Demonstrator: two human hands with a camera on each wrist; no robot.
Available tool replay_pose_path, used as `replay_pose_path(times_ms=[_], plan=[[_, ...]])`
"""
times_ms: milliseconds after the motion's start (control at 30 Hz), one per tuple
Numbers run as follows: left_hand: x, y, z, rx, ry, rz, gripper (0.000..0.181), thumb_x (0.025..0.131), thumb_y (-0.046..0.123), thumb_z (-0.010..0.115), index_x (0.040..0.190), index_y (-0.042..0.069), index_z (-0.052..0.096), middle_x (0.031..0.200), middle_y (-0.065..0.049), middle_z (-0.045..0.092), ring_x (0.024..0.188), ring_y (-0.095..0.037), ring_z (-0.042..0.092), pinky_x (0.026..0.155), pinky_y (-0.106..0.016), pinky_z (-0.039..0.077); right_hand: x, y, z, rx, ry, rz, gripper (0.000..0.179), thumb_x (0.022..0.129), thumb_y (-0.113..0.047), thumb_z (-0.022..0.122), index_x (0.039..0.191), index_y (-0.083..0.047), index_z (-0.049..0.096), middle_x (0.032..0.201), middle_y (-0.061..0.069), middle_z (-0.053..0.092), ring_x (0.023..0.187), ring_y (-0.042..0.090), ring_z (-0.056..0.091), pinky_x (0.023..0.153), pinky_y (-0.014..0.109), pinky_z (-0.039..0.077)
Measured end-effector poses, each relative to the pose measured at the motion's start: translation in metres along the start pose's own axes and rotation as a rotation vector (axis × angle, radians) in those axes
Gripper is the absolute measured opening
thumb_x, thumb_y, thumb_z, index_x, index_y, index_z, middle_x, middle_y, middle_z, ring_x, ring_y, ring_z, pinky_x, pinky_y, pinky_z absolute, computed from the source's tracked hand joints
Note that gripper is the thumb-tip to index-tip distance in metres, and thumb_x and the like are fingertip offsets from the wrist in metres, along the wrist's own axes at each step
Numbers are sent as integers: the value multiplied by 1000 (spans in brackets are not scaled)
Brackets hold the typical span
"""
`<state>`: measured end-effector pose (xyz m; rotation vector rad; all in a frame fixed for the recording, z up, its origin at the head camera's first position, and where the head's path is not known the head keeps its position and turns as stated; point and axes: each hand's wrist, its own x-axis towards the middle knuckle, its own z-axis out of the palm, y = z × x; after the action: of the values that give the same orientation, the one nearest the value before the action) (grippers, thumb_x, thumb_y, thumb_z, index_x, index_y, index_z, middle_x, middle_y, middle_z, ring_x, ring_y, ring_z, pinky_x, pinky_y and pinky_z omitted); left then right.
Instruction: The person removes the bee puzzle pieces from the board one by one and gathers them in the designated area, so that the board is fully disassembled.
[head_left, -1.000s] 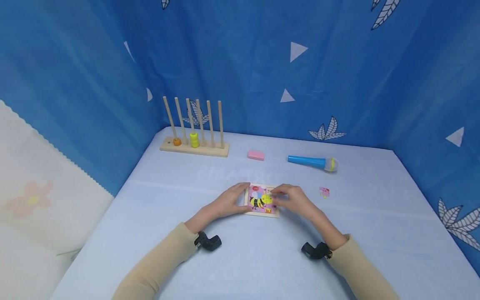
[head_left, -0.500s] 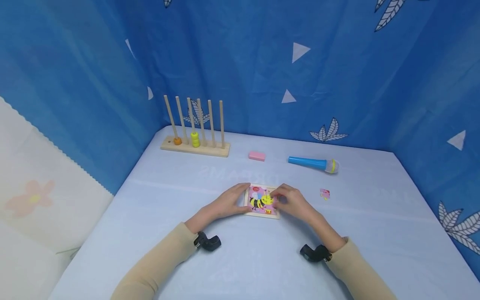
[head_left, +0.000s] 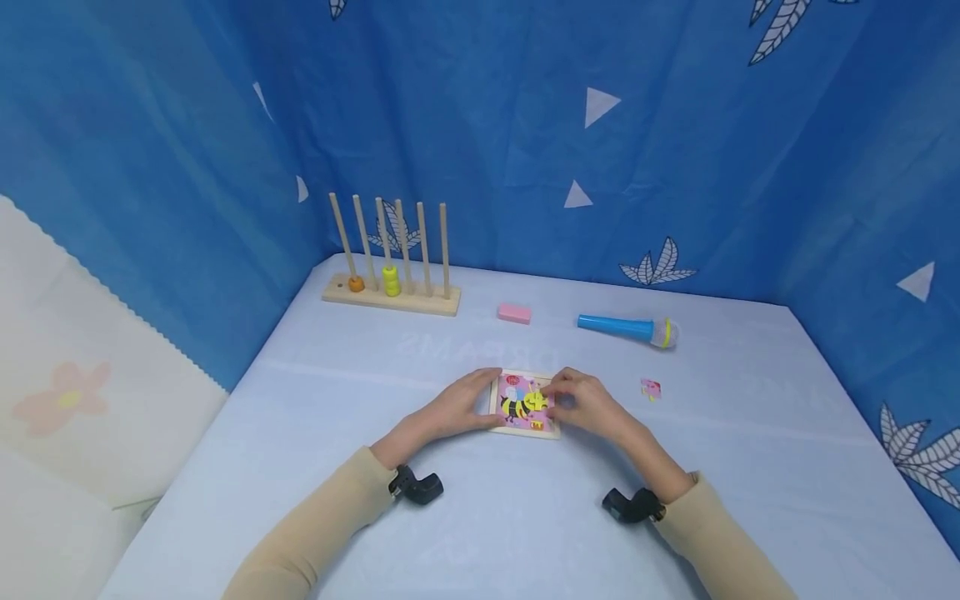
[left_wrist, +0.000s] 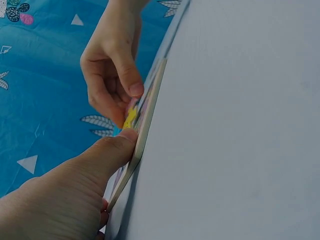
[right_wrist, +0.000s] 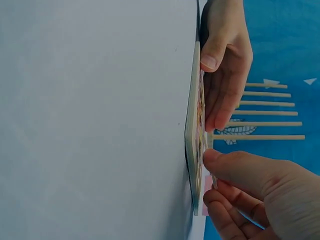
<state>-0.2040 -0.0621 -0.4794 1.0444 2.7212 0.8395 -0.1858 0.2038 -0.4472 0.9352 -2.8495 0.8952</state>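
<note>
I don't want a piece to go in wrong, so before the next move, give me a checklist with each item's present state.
1. Puzzle frame held: ok, the left hand grips its left side.
2. Piece in grasp: ok, the right hand pinches a thin piece.
3. Thin piece lying flat: not ok, it is tilted in the right wrist view.
4. Fit of the thin piece: cannot tell, the right hand hides part of the frame.
5. Loose piece in the frame: not ok, it lies on the table, right of the right hand.
6. Neighbours clear: ok, the microphone and pink block lie apart from the frame.
</note>
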Motion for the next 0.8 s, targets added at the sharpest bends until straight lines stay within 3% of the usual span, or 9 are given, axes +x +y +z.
replay_pose_path(times_ms=[233, 500, 633, 733, 800], plan=[[-1, -1, 0, -9, 6, 7, 85, 85, 43, 68, 146, -1, 29, 147, -15, 35, 135, -28, 30, 111, -38, 25, -16, 4, -31, 93, 62, 115, 31, 81, -12, 75, 111, -7, 70, 103, 2, 60, 96, 23, 57, 80, 44, 53], [-2, 0, 5, -6, -4, -7, 84, 85, 44, 67, 146, 0, 29, 148, -14, 34, 136, -28, 29, 111, -38, 25, -85, 53, -71, 42, 103, 278, 29, 84, -14, 73, 112, -6, 70, 106, 7, 61, 100, 28, 55, 82, 49, 51], [-2, 0, 3, -5, 0, -18, 84, 85, 44, 67, 146, 0, 29, 147, -14, 35, 136, -28, 30, 111, -39, 26, -107, 65, -74, 21, 108, 370, 30, 83, -17, 74, 111, -7, 70, 107, 9, 61, 102, 30, 56, 84, 36, 52], [-2, 0, 2, -11, -9, -25, 85, 85, 45, 67, 147, 1, 29, 148, -14, 34, 136, -28, 29, 111, -39, 26, -115, 72, -71, -11, 120, 384, 29, 83, -18, 74, 110, -8, 70, 107, 8, 61, 100, 28, 56, 81, 18, 49], [-2, 0, 1, -10, -10, -21, 84, 85, 45, 66, 147, 1, 29, 148, -14, 33, 136, -28, 29, 111, -39, 26, -117, 74, -69, -32, 132, 370, 29, 82, -15, 74, 110, -8, 70, 107, 8, 62, 100, 27, 57, 80, 15, 48]])
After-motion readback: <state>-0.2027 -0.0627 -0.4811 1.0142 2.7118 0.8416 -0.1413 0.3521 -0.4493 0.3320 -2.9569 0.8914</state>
